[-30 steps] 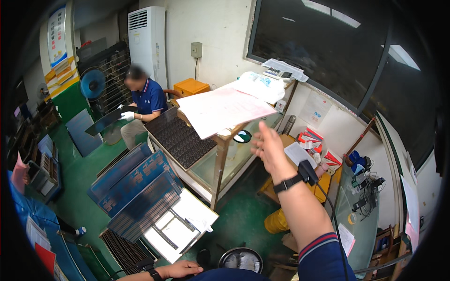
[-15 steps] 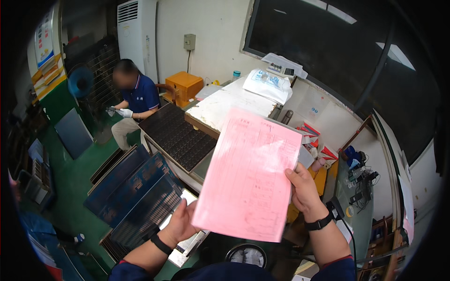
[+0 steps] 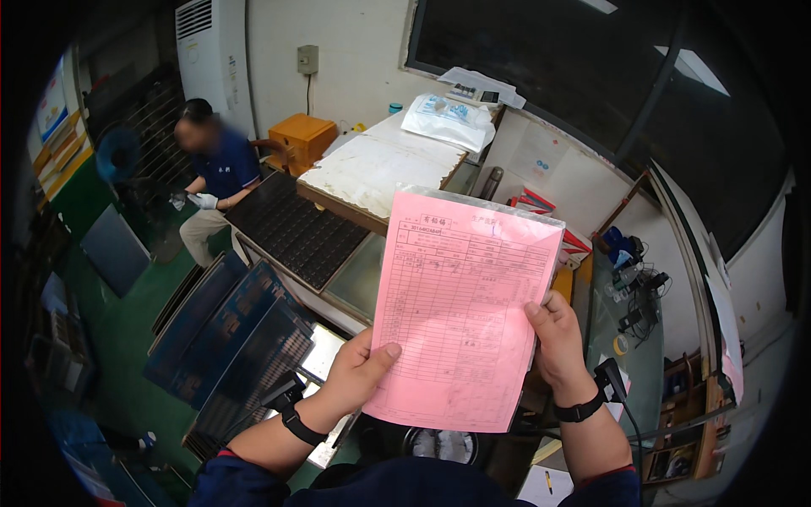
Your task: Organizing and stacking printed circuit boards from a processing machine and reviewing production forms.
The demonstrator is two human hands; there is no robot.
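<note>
A pink printed form point(image 3: 460, 317) with a ruled table is held up in front of me, tilted slightly, its top leaning away. A clear plastic edge shows along its top and right side. My left hand point(image 3: 359, 372) grips the lower left edge, thumb on the front and fingers hidden behind. On the right edge, my right hand point(image 3: 555, 338) pinches the form with its thumb in front; its other fingers are mostly behind. Both wrists wear black straps with small dark devices attached.
Left of the form stand a dark gridded tray point(image 3: 308, 228) on a bench and several leaning blue panels point(image 3: 220, 329). A white-topped table point(image 3: 380, 165) carries a white plastic bag point(image 3: 448, 121). A seated co-worker point(image 3: 221, 169) in gloves handles something small. Cables point(image 3: 646, 296) lie on the right-hand bench.
My left hand has shifted inward, its thumb now pressing on the form's front. The form has turned so its print reads with less glare. My view has moved slightly to the right.
</note>
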